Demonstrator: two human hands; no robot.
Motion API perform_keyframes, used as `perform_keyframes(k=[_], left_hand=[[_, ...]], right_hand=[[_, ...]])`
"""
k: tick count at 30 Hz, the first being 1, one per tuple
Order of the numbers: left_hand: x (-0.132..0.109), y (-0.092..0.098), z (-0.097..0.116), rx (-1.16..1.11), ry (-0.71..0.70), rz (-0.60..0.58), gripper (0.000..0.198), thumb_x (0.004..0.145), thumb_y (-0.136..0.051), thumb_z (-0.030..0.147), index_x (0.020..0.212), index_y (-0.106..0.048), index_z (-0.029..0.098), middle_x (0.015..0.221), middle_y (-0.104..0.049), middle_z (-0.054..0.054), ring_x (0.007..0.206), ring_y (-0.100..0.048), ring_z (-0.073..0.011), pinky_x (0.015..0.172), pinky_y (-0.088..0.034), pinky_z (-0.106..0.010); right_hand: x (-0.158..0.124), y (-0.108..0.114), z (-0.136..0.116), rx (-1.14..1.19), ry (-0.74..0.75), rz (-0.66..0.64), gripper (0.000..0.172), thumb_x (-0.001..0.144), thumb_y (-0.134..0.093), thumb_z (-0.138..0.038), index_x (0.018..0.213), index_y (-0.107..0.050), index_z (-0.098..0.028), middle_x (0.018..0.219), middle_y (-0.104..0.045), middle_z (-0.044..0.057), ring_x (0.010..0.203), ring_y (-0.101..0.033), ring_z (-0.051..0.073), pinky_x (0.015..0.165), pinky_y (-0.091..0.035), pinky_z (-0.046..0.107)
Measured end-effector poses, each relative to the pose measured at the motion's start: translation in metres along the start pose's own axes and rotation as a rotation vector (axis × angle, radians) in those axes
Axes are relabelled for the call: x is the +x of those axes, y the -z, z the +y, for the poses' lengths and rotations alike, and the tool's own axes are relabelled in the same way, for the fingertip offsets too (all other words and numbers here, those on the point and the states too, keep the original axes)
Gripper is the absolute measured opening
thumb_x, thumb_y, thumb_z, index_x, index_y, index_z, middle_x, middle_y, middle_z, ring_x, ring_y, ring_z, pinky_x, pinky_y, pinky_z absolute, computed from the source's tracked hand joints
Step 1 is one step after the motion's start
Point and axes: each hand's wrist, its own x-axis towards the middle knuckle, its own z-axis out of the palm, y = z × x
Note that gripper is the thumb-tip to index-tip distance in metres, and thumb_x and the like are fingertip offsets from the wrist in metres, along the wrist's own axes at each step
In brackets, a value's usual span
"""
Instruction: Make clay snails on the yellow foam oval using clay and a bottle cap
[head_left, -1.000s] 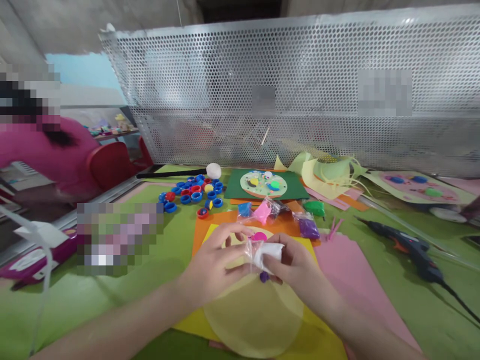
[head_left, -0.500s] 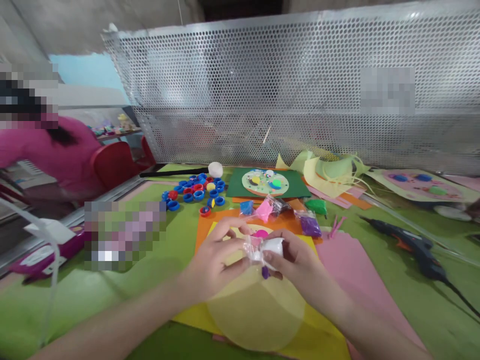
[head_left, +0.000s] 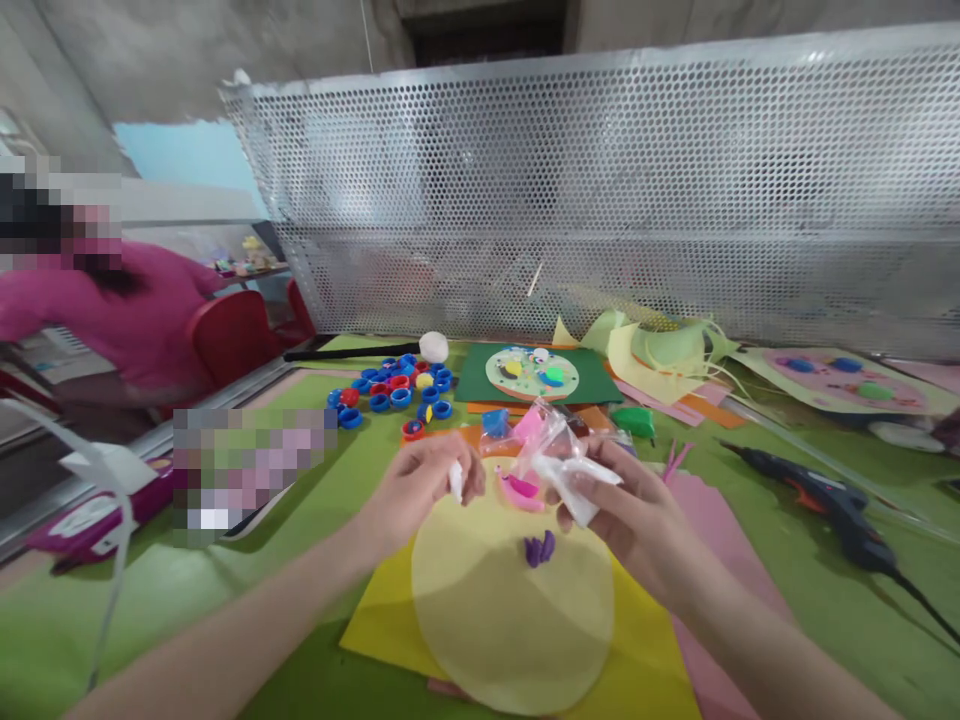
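Pinching white scrap [head_left: 456, 482] in left hand [head_left: 420, 488], gripping white packet [head_left: 576, 488] in right hand [head_left: 637, 510]; above pale yellow disc [head_left: 514, 630]

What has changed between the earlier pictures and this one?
The left hand has let go of the bag with white material and moved left, away from it, pinching a small white piece. The right hand has shifted right, holding the bag. Purple pieces show more fully. The pale yellow circle and glue gun stayed put.
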Motion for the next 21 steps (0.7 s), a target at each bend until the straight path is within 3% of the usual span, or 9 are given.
perform_keyframes(k=[4,6,9,14,21], left_hand=[[-0.008,-0.009,-0.003,0.044,0.149,-0.098,0.015,0.085,-0.053,0.032,0.086,-0.050,0.018,0.064,-0.060,0.001,0.050,-0.055,-0.0112,0.048,-0.043,-0.024],[-0.010,-0.010,-0.004,0.028,0.215,-0.143,0.018,0.087,-0.050,0.035,0.094,-0.044,0.021,0.060,-0.055,0.004,0.044,-0.048,-0.0088,0.042,-0.040,-0.022],[-0.013,-0.011,-0.005,0.079,0.220,-0.160,0.029,0.089,-0.038,0.046,0.090,-0.047,0.019,0.057,-0.039,0.007,0.044,-0.034,-0.0064,0.040,-0.032,-0.019],[-0.017,-0.014,0.000,0.550,0.108,-0.218,0.031,0.088,-0.043,0.041,0.071,-0.052,0.016,0.060,-0.037,0.006,0.052,-0.033,-0.0071,0.048,-0.025,-0.020],[-0.015,-0.017,0.003,0.587,0.157,-0.304,0.029,0.087,-0.040,0.029,0.062,-0.044,0.016,0.058,-0.040,0.005,0.053,-0.037,-0.0082,0.050,-0.027,-0.020]], right_hand=[[-0.002,-0.002,0.004,0.008,-0.075,-0.041,0.040,0.066,-0.073,-0.034,0.094,-0.048,-0.021,0.082,-0.062,0.002,0.069,-0.062,0.016,0.059,-0.048,0.027],[-0.002,-0.001,0.005,-0.028,-0.079,-0.057,0.041,0.066,-0.073,-0.035,0.096,-0.051,-0.020,0.088,-0.062,0.004,0.073,-0.062,0.016,0.061,-0.047,0.027],[-0.001,-0.001,0.009,-0.115,-0.065,-0.086,0.035,0.069,-0.071,-0.035,0.095,-0.055,-0.018,0.089,-0.063,0.004,0.075,-0.059,0.013,0.065,-0.045,0.024],[-0.002,-0.005,0.013,-0.180,-0.089,-0.198,0.033,0.072,-0.067,-0.037,0.097,-0.057,-0.018,0.091,-0.063,0.005,0.079,-0.059,0.015,0.069,-0.045,0.028],[-0.001,-0.005,0.015,-0.499,0.021,-0.153,0.038,0.079,-0.050,-0.054,0.076,-0.068,-0.021,0.070,-0.064,0.002,0.063,-0.055,0.014,0.059,-0.044,0.027]])
